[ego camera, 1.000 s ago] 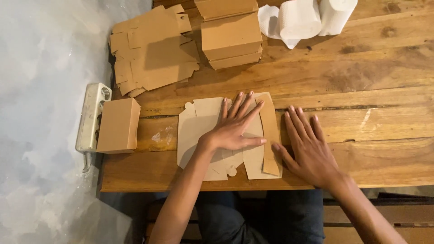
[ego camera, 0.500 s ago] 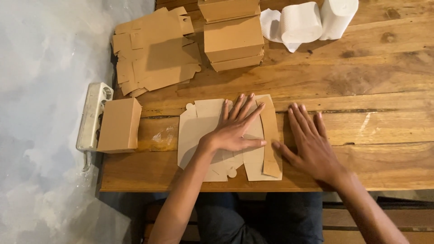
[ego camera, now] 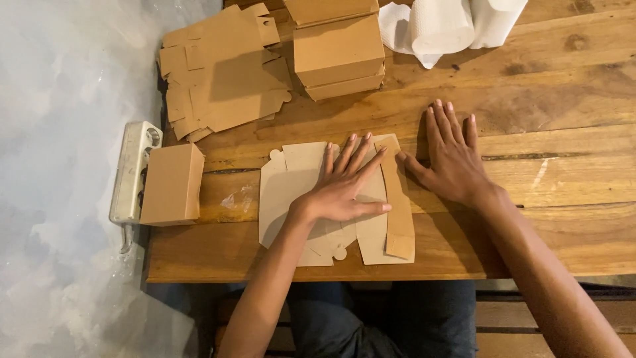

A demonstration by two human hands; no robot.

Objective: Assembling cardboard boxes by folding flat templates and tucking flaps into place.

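Observation:
A flat brown cardboard box blank [ego camera: 291, 192] lies on the wooden table [ego camera: 543, 113] near its front edge. My left hand [ego camera: 344, 185] presses down on the middle of the blank, palm flat and fingers spread. A narrow side flap [ego camera: 399, 205] of the blank runs along its right edge. My right hand [ego camera: 454, 156] lies flat on the bare wood just right of that flap, fingers spread, thumb touching the flap's edge. Neither hand grips anything.
A loose pile of flat blanks [ego camera: 222, 69] sits at the back left. Folded brown boxes [ego camera: 338, 50] are stacked at the back centre. White paper rolls [ego camera: 450, 23] lie behind. One folded box [ego camera: 172, 184] rests at the left edge against a white power strip [ego camera: 131, 169].
Both hands stay flat in nearly the same places; my right hand has shifted slightly along the flap's edge.

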